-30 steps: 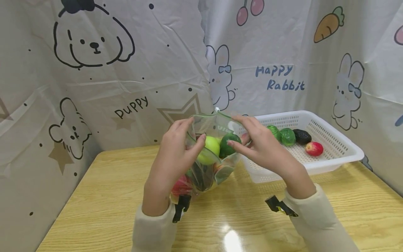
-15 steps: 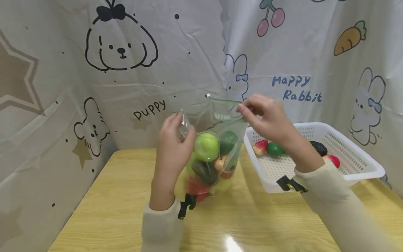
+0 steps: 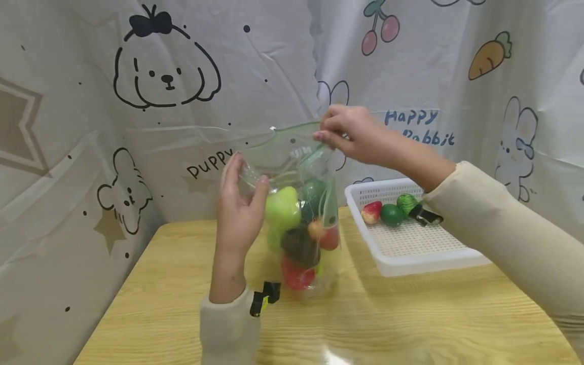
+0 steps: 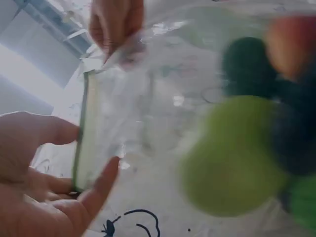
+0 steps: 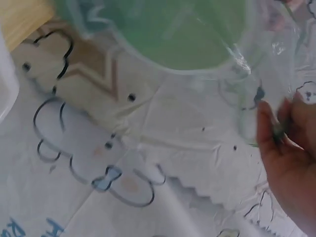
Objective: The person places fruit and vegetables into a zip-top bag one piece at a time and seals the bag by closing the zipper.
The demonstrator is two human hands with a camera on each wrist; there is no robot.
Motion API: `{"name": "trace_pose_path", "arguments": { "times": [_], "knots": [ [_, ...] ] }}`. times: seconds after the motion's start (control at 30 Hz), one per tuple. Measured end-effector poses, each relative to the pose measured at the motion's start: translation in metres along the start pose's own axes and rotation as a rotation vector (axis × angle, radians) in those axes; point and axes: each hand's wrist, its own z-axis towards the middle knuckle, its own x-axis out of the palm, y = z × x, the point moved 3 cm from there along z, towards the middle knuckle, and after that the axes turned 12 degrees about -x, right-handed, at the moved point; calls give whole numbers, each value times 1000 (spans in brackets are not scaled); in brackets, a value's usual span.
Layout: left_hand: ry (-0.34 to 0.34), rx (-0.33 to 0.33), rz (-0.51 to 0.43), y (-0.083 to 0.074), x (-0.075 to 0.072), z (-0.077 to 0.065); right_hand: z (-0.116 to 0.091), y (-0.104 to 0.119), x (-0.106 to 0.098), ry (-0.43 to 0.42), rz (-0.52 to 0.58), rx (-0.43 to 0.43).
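A clear zip bag with a green-edged mouth stands on the table, several fruits and vegetables inside. Through the plastic show a yellow-green pear, a dark green round fruit, a dark oval one and a red one. My right hand pinches the upper right corner of the bag between thumb and fingers. At the left edge of the mouth is my left hand, thumb and fingers spread apart. In the left wrist view, this hand's fingertips meet the green zip edge.
A white perforated basket stands to the right, partly hidden by my right forearm. In it lie a red-and-yellow fruit, a dark green one and a striped green one. A printed cloth hangs behind the table.
My right hand moved from beside the mouth to its corner, then up, drawing the bag taller. My left hand slipped to the left edge and spread its fingers. The contents sank lower inside.
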Motion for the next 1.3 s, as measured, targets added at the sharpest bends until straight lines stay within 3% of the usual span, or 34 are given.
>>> {"name": "trace_pose_path", "arguments": {
  "times": [0.07, 0.13, 0.27, 0.37, 0.43, 0.63, 0.83, 0.97, 1.1, 1.2, 1.3],
  "knots": [
    [11, 47, -66, 1, 3, 2, -4, -5, -8, -56, -24, 21],
    [6, 51, -37, 2, 6, 2, -12, -8, -13, -72, -34, 20],
    [-5, -28, 120, 4, 7, 2, -34, -7, -5, 48, 5, -2],
    [-35, -52, 190, 2, 7, 1, -47, -4, 1, 124, 47, 10],
    [-64, -35, 202, 0, 8, 0, -52, -2, 0, 125, 59, 24],
    [-67, 32, 186, -5, 9, -2, -63, -2, -14, 90, 56, 46],
    [-115, 55, 219, -1, -4, -3, -76, -22, -17, 90, 41, 114],
    [-147, 70, 241, -1, -14, -4, -92, -48, -13, 104, 34, 218],
    [-164, 72, 252, -3, -20, -5, -119, -82, -4, 158, 34, 382],
    [-177, 61, 264, -3, -24, -7, -146, -107, 5, 258, 52, 523],
    [-187, 53, 281, -2, -27, -8, -177, -127, 16, 423, 92, 678]
  ]
}}
